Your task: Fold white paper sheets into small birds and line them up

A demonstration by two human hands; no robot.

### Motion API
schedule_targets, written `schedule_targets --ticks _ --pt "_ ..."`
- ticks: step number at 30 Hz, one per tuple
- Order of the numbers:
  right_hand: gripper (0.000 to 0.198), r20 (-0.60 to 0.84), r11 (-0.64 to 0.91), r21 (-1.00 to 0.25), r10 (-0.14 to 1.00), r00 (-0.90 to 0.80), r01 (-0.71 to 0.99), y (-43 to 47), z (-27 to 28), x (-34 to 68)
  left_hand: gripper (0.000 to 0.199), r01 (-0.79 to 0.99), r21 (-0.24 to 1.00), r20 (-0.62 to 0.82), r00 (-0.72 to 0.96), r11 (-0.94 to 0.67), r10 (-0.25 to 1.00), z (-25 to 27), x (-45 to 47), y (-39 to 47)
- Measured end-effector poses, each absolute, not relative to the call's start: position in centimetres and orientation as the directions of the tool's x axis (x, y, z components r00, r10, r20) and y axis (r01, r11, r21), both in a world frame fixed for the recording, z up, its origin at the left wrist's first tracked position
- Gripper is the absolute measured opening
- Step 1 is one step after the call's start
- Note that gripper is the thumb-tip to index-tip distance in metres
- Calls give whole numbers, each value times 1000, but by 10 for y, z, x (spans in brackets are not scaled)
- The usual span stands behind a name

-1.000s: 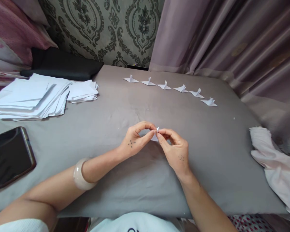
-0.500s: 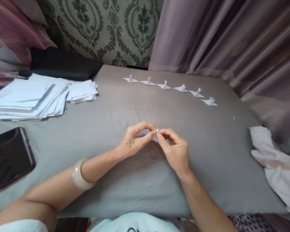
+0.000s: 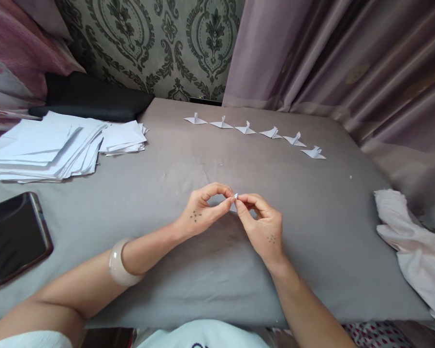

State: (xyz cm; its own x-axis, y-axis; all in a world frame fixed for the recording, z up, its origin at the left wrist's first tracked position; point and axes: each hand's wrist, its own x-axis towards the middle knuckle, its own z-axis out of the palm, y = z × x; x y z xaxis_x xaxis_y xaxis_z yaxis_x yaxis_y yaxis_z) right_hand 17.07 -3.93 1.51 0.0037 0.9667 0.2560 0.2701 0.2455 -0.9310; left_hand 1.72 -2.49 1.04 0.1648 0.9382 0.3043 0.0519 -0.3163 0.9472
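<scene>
Between my fingertips is a small piece of folded white paper point(image 3: 235, 196), mostly hidden by the fingers. My left hand point(image 3: 207, 209) pinches it from the left with thumb and forefinger. From the right, my right hand point(image 3: 261, 223) grips it the same way, so the two sets of fingertips nearly meet. Both hands are held over the grey cloth. Farther back, several folded paper birds point(image 3: 245, 127) stand in a slanting row, their wings spread flat and small necks upright.
At the left lie a large stack of white paper point(image 3: 47, 150) and a smaller stack of paper point(image 3: 125, 137). A dark phone point(image 3: 16, 237) rests nearer me. The grey cloth point(image 3: 159, 299) covers the table. Bunched white fabric point(image 3: 413, 251) is at the right edge, below purple curtains point(image 3: 311, 53).
Both hands stay in nearly the same place, still pinching the folded paper. A little less of the paper shows below the fingers.
</scene>
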Motion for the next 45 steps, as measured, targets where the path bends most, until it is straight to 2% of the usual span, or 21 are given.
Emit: schedule_targets --ticks 12,15,21,28,32,35,40,45 --pt "13 426 416 -823 902 -64 387 -39 18 170 7 60 972 210 227 -229 951 12 17 -25" --pt "12 431 426 -814 899 -80 395 -39 17 171 6 56 974 202 229 -220 952 11 16 -24" --pt "16 253 248 -943 968 -7 223 -40 10 169 8 -22 985 170 222 -170 960 6 17 -22" --pt "20 123 116 -981 992 34 158 -38 7 167 23 -183 972 181 175 -149 968 1 20 -19" --pt "17 -68 -55 -990 994 -91 131 -36 6 169 28 -236 970 81 107 -54 991 2 19 -16" --pt "21 -166 -156 -984 978 -130 83 -33 7 172 30 -260 961 -55 144 92 988 4 17 -13" --pt "27 -189 -182 -981 973 -130 68 -30 10 174 29 -204 950 -189 233 238 954 8 14 -11" --pt "24 -142 -133 -988 982 -125 81 -29 6 173 31 -114 967 -201 208 228 957 9 14 -12"
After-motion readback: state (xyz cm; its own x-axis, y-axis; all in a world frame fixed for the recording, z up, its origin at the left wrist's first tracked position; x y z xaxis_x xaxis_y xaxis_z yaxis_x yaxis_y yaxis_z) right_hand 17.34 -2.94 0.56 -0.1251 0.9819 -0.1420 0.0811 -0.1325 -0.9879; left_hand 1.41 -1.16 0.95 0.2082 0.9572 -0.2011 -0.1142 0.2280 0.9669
